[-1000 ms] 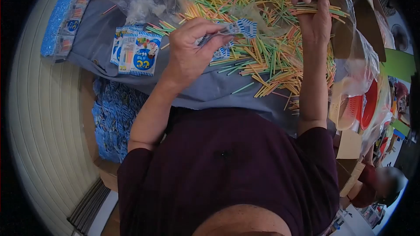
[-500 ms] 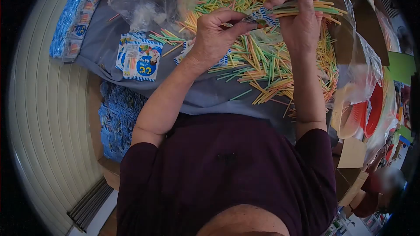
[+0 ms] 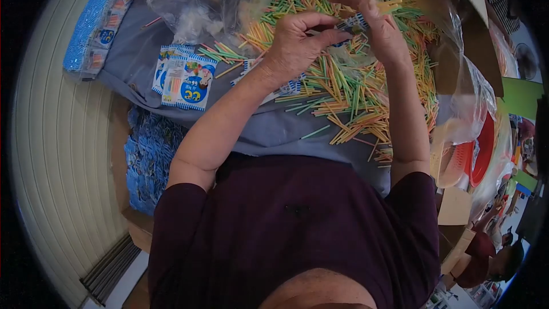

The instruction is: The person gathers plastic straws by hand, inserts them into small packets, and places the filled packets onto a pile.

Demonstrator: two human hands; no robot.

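Note:
My left hand point(image 3: 303, 43) pinches the edge of a small blue-and-white striped packet point(image 3: 355, 23) between thumb and fingers. On the packet's right side is my right hand point(image 3: 386, 34), its fingers curved over a bundle of thin coloured sticks point(image 3: 392, 6). Only the yellowish ends of the bundle show past the hand; the rest is hidden behind fingers and packet. Beneath both hands spreads a large pile of loose green, yellow and orange sticks point(image 3: 349, 103). More striped packets point(image 3: 291, 87) lie partly under my left wrist.
Printed packets point(image 3: 191, 83) lie on the grey cloth point(image 3: 229, 126) at left. A long clear bag of filled packets point(image 3: 100, 26) is at far left, above a box of blue wrappers point(image 3: 151, 160). Clear plastic point(image 3: 200, 0) lies behind; a red basket point(image 3: 483, 149) stands right.
My right hand has moved left and down toward the packet with the sticks, so less of the bundle sticks out. My left hand, still pinching the packet, has shifted slightly right.

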